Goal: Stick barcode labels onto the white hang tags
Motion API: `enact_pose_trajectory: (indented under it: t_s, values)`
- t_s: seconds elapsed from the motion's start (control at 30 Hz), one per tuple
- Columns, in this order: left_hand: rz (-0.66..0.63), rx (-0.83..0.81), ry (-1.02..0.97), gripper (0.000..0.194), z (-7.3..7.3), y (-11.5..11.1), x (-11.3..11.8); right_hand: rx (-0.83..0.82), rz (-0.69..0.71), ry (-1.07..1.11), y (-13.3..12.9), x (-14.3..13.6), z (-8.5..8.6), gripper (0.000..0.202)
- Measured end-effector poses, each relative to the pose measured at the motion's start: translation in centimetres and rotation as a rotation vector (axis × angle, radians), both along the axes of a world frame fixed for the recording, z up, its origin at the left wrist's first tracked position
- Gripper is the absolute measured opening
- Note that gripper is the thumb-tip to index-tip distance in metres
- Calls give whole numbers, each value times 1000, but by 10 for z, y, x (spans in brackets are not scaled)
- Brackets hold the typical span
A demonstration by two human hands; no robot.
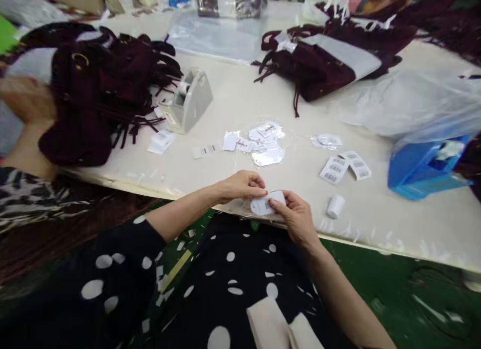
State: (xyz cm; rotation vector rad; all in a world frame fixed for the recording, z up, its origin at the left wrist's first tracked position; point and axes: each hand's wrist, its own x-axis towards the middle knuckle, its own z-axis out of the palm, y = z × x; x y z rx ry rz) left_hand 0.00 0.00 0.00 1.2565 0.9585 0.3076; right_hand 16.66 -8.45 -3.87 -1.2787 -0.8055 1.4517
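Note:
At the table's front edge, a white hang tag [259, 207] with rounded corners and small print is between my hands. My right hand [299, 220] grips its right end, thumb on top. The fingers of my left hand [243, 186] are closed in a pinch at the tag's upper edge; any small piece between them is too small to make out. Just beyond lies a loose pile of tags [267, 157] in clear plastic. A barcode label strip [209, 150] is left of the pile.
Dark maroon fringed bags lie at left [90, 98] and right [319, 68]. A grey tape dispenser [197, 101] stands at the left, a blue dispenser [409, 166] at the right. Barcode labels [333, 169] and a small white roll [335, 207] are nearby. A co-worker's arm [28, 123] reaches in from the left.

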Motion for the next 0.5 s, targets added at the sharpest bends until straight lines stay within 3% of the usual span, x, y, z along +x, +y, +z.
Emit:
enact_pose_trajectory:
  t_s: [0.17,0.5]
  values:
    - [-122,-143,111,31,9,-11,-19,-35,-165,14,2,16,-1,31]
    - [-101,-102,144,22,13,-10,-16,-63,-211,55,6,17,6,41]
